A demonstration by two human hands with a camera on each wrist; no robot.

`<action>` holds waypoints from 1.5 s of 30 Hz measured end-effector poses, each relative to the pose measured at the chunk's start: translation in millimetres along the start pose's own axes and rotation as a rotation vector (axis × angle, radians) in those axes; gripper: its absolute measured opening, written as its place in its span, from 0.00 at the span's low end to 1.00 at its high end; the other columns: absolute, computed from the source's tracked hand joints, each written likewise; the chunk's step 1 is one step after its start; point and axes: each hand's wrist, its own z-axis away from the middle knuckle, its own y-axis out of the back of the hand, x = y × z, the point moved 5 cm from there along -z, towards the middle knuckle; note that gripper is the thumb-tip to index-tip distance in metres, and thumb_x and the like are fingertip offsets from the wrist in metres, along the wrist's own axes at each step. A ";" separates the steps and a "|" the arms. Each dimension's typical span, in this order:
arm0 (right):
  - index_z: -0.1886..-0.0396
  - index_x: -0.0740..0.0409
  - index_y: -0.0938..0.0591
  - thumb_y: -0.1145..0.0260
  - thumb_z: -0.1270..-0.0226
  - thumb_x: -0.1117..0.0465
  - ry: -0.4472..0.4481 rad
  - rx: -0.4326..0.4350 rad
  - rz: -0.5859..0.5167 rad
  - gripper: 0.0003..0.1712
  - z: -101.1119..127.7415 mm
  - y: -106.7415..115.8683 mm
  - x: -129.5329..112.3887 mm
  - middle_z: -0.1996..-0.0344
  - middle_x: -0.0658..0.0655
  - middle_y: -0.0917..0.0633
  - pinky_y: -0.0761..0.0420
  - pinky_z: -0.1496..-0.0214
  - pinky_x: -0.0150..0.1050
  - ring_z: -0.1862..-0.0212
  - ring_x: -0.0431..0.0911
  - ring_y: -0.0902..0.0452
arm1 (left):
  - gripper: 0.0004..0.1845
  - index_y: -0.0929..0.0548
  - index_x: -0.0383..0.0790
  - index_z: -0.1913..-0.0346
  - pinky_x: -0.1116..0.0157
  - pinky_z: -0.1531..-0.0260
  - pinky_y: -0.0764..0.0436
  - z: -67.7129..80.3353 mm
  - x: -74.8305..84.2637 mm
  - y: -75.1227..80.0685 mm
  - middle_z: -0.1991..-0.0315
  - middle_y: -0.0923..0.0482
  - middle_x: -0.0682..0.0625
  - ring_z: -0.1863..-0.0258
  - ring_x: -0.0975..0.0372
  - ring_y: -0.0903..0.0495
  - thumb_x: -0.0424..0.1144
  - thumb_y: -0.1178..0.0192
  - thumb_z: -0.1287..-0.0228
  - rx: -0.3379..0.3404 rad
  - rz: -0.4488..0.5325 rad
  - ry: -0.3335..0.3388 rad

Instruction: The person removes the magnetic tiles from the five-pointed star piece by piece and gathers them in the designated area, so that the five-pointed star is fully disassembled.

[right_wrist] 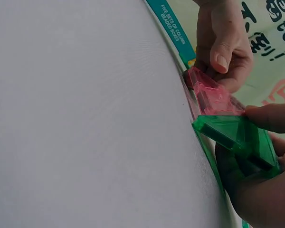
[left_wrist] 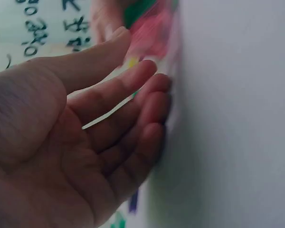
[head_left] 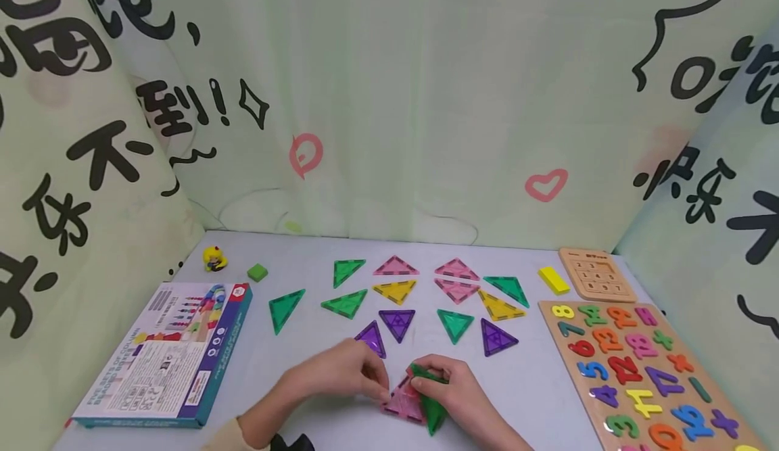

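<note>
**Two hands at a small tile cluster near the table's front edge**

The right hand [head_left: 453, 387] has its fingers curled round a green triangle tile [head_left: 431, 397], tilted up off the table [head_left: 548, 383] — the right wrist view shows the thumb on top and fingers beneath. The left hand [head_left: 341, 373] pinches a pink triangle tile [head_left: 403, 402] at its edge with fingertips and thumb; the left wrist view is blurred, showing only loosely bent fingers [left_wrist: 142, 102] against the surface. Pink and green tiles touch edge to edge, the pink one raised at an angle.

Just behind the hands lie flat triangle tiles in a loose spread — two purple triangles [head_left: 386, 329], another purple one [head_left: 496, 338], several green ones [head_left: 345, 302], two yellow ones [head_left: 395, 291] and three pink ones [head_left: 456, 280].

To the left lies a printed toy box [head_left: 170, 356], with a small green block [head_left: 257, 272] and a yellow figure [head_left: 214, 259] behind it. To the right lie a number puzzle board [head_left: 645, 370], a yellow block [head_left: 553, 280] and a wooden number tray [head_left: 598, 274]. Printed curtains [head_left: 395, 99] stand round the table.
</note>
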 end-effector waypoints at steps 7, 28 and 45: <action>0.47 0.59 0.17 0.31 0.35 0.48 0.010 0.016 0.015 0.24 -0.8 -1.8 1.6 0.62 0.51 0.11 0.24 0.51 0.36 0.58 0.42 0.21 | 0.01 0.10 0.48 0.70 0.74 0.74 0.28 -3.3 3.5 -19.7 0.79 0.17 0.60 0.78 0.70 0.26 0.39 0.28 0.43 0.034 0.041 0.012; 0.56 0.60 0.15 0.32 0.34 0.61 0.055 -0.020 0.064 0.10 -0.4 -7.3 -2.2 0.69 0.51 0.14 0.22 0.65 0.34 0.66 0.43 0.23 | 0.03 0.10 0.47 0.71 0.70 0.72 0.27 26.7 -23.6 12.3 0.79 0.18 0.57 0.76 0.66 0.26 0.40 0.28 0.43 0.043 -0.013 0.094; 0.54 0.60 0.15 0.32 0.34 0.57 0.030 0.001 0.032 0.13 -0.1 -4.1 0.4 0.67 0.51 0.13 0.23 0.62 0.34 0.65 0.42 0.22 | 0.04 0.12 0.50 0.70 0.69 0.77 0.25 25.7 -5.4 12.9 0.78 0.18 0.56 0.78 0.63 0.21 0.44 0.29 0.41 0.241 0.020 0.117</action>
